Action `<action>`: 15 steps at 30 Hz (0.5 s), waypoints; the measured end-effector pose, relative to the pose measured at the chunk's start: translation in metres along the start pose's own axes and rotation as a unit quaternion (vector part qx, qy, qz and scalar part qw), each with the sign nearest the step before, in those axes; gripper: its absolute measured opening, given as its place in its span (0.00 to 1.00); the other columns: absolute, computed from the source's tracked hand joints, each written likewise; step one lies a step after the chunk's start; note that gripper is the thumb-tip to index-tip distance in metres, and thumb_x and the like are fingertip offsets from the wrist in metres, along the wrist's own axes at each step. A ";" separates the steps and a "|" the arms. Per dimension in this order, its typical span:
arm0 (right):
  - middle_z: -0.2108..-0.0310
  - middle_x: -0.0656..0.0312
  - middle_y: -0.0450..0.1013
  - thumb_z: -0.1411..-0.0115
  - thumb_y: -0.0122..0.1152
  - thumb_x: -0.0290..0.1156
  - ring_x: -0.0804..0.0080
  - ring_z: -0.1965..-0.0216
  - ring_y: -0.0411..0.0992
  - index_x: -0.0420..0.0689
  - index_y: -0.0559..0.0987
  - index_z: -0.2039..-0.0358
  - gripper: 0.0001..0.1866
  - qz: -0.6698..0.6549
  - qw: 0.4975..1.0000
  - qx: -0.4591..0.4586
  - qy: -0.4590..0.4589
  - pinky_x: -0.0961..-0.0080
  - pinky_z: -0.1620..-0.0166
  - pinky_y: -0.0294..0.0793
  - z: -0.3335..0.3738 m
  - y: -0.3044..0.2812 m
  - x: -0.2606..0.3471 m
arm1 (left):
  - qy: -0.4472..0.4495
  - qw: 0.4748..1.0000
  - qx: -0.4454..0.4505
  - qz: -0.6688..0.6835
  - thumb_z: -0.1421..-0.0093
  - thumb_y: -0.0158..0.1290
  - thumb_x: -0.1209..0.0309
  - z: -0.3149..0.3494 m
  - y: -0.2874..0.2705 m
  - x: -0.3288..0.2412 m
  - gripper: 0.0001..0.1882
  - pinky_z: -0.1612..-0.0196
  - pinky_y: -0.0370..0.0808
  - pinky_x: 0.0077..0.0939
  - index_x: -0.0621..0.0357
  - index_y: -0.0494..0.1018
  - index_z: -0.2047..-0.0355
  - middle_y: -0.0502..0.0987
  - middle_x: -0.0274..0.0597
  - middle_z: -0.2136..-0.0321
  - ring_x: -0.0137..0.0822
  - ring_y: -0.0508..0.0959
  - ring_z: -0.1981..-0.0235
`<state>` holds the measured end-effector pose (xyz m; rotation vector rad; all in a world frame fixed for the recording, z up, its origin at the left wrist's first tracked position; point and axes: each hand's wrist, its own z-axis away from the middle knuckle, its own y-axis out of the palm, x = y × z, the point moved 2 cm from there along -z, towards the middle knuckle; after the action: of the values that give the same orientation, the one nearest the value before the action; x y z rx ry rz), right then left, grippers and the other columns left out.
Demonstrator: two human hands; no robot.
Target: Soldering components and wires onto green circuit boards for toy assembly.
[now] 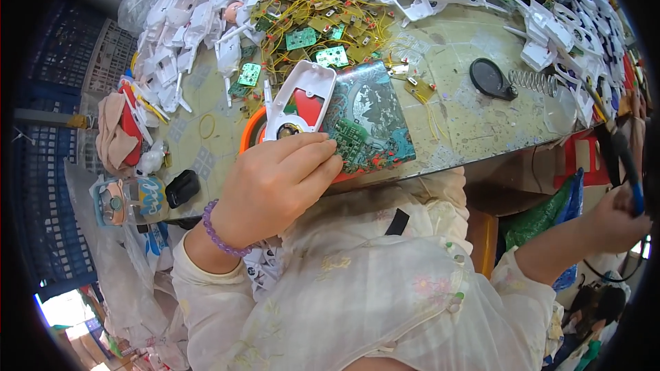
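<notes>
My left hand [275, 185], with a purple bead bracelet at the wrist, is closed at the near edge of the table. Its fingertips pinch the left edge of a green circuit board [351, 139] studded with solder joints. Just beyond the knuckles lies a white plastic housing [323, 77] with a rectangular opening and a round metal-centred part; the hand covers its near end. Beneath the board is a dark patterned pad [395, 120]. Off at the far right, my right hand [619, 220] is closed around a soldering iron [627, 154] with a blue grip, its front pointing up and left.
Yellow-wired circuit boards [330, 20] heap behind the housing. White plastic casings [172, 27] pile up at the back left and right. A round black dish [490, 77] and a metal coil [533, 81] sit right of centre. A clear bottle [130, 199] stands at the left edge.
</notes>
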<state>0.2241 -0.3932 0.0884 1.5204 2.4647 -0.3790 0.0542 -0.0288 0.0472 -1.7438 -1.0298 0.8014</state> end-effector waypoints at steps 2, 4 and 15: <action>0.79 0.65 0.64 0.36 0.46 0.32 0.78 0.86 0.55 0.42 0.71 0.66 0.08 -0.329 0.926 -0.008 0.184 0.80 0.84 0.53 0.024 -0.019 0.018 | 0.001 1.000 0.001 0.003 0.58 0.55 0.77 -0.001 -0.002 0.001 0.12 0.67 0.79 0.29 0.62 0.76 0.70 0.77 0.42 0.68 0.41 0.80 0.64; 0.83 0.65 0.64 0.38 0.48 0.35 0.74 0.87 0.58 0.44 0.71 0.73 0.10 -0.612 0.712 -0.031 0.341 0.75 0.84 0.59 0.038 -0.029 0.070 | 0.011 1.000 0.001 0.010 0.58 0.55 0.77 -0.002 0.000 0.003 0.12 0.66 0.79 0.29 0.62 0.75 0.70 0.77 0.43 0.68 0.42 0.80 0.64; 0.77 0.62 0.72 0.39 0.55 0.38 0.71 0.82 0.70 0.38 0.76 0.66 0.14 -0.742 0.646 0.124 0.131 0.79 0.82 0.66 0.044 -0.027 0.149 | 0.004 1.000 -0.001 -0.003 0.59 0.56 0.77 0.000 0.000 0.002 0.13 0.66 0.79 0.29 0.62 0.75 0.69 0.77 0.43 0.67 0.42 0.80 0.64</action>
<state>0.1359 -0.2941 0.0022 -0.9291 3.3394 -0.7278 0.0549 -0.0273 0.0467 -1.7444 -1.0302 0.7890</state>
